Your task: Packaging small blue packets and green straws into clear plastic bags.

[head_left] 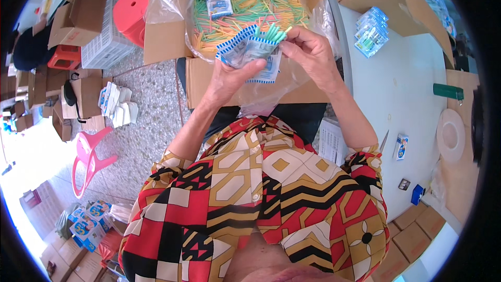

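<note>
The floor (151, 89) is grey and speckled, like lots of tiny stones — a red stool (131, 13) is near the top left. A pink plastic stool (90, 159) is lower down. Very bright white light (31, 149) shines at the far left — and a big white table (407, 94) fills the right side

The small, blue-and-white, striped-edged plastic packets (263, 47) look glossy; the thin, pastel plastic sticks (282, 5), smooth. Crinkled, shiny, clear plastic sheeting (164, 5) lines the matt, brown cardboard box (198, 81).
</note>
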A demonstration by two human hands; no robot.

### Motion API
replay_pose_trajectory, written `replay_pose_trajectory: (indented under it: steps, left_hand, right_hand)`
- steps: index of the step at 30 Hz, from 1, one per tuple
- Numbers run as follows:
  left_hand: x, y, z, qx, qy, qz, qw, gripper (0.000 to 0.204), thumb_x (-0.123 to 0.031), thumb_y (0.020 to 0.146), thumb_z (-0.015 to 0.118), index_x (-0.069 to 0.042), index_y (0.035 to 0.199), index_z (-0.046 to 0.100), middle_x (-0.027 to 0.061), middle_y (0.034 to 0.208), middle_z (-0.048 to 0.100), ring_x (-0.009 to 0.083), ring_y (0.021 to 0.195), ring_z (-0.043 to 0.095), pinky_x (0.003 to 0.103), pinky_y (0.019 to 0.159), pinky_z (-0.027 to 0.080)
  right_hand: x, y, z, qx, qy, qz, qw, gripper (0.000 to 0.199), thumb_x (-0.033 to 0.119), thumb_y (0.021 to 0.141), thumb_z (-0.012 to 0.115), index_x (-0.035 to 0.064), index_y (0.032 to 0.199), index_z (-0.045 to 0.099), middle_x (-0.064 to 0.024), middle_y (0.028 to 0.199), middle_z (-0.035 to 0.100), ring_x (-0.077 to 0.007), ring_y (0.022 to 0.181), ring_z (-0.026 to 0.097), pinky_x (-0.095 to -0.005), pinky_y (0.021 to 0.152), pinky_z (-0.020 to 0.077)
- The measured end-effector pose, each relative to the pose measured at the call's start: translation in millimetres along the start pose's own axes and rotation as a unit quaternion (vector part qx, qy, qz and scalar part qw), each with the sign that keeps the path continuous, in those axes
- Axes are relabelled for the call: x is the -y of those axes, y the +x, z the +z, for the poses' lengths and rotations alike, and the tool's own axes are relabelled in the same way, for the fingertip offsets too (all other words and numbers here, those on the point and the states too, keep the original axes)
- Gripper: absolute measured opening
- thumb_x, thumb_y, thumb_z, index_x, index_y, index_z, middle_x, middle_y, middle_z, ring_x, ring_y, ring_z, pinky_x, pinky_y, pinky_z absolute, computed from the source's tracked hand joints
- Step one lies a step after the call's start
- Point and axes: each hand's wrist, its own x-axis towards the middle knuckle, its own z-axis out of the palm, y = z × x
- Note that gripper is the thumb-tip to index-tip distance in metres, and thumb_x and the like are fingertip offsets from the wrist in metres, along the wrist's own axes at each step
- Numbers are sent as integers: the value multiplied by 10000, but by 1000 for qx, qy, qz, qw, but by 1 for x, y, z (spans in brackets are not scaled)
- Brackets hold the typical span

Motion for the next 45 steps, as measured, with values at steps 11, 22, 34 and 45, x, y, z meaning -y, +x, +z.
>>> replay_pose_trajectory:
  steps: [11, 22, 34, 45]
  left_hand:
    - [28, 5, -10, -111, 57, -78, 989, 358, -324, 905, 506, -39, 1118, 549, 37, 1061, 578, 125, 970, 515, 290, 865, 397]
    - [30, 0, -12, -96, 141, -104, 980, 388, -322, 893, 517, -5, 1114, 553, 67, 1055, 584, 153, 995, 515, 301, 891, 380]
    - [12, -2, 17, -100, 146, -95, 980, 263, -214, 877, 566, -46, 1079, 576, 34, 972, 610, 107, 878, 549, 274, 808, 433]
    - [9, 5, 15, -66, -10, -60, 996, 250, -36, 781, 657, -30, 1022, 593, 14, 869, 636, 77, 744, 591, 237, 665, 503]
  right_hand:
    - [5, -39, -32, -192, -12, -73, 979, 130, 0, 869, 513, -16, 991, 556, -26, 867, 596, -54, 782, 529, -196, 696, 421]
    - [-44, -92, -139, -390, 37, -105, 914, 156, 74, 897, 500, 31, 1041, 544, -23, 894, 607, -81, 852, 545, -255, 804, 424]
    - [-142, -95, -220, -462, -13, -56, 885, 152, 122, 871, 560, 33, 990, 593, 18, 861, 580, -67, 834, 505, -224, 764, 403]
    - [-44, -53, -111, -370, -230, -79, 896, 238, 146, 851, 581, 41, 1064, 558, -28, 999, 577, -102, 872, 529, -249, 776, 436]
